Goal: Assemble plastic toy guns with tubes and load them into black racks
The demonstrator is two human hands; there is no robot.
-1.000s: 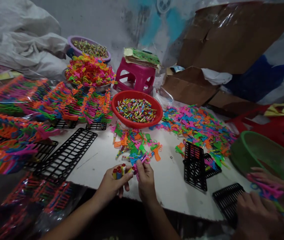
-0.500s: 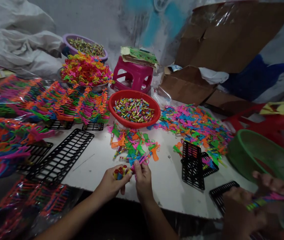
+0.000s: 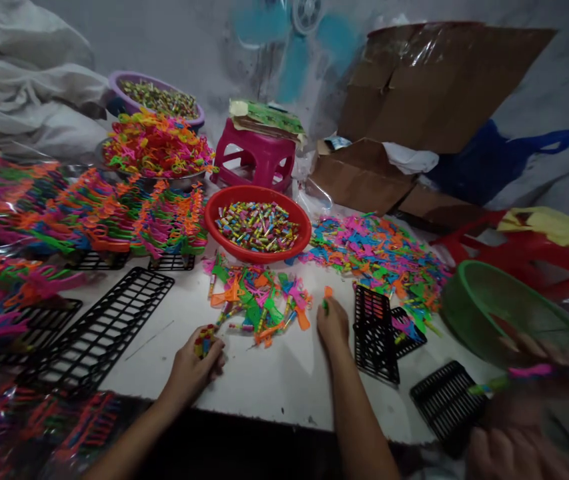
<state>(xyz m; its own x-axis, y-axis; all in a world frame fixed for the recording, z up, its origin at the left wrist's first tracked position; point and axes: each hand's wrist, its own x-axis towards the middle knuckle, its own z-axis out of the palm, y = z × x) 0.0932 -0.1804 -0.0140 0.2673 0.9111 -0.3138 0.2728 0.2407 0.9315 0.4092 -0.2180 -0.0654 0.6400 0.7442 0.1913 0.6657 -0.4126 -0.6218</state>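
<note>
My left hand (image 3: 195, 365) rests on the white table (image 3: 284, 373) and is closed around a bunch of small coloured sticks (image 3: 205, 339). My right hand (image 3: 333, 327) lies further right, fingers pinching a small orange and green toy piece (image 3: 326, 299) beside a black plastic rack (image 3: 375, 333). Between my hands lies a small heap of coloured plastic toy guns (image 3: 259, 300). A red bowl (image 3: 257, 223) full of coloured sticks stands just behind that heap.
A long black rack (image 3: 109, 323) lies left. Rows of filled racks (image 3: 79, 213) stand at the far left. A large pile of toy guns (image 3: 379, 250) spreads right. Another person's hands (image 3: 519, 427) work at the lower right near a green basket (image 3: 509, 313). A pink stool (image 3: 257, 157) stands behind.
My hands have separated: the right hand moved right from the left hand to the black rack, now pinching a small piece. The left hand dropped to the table with its sticks.
</note>
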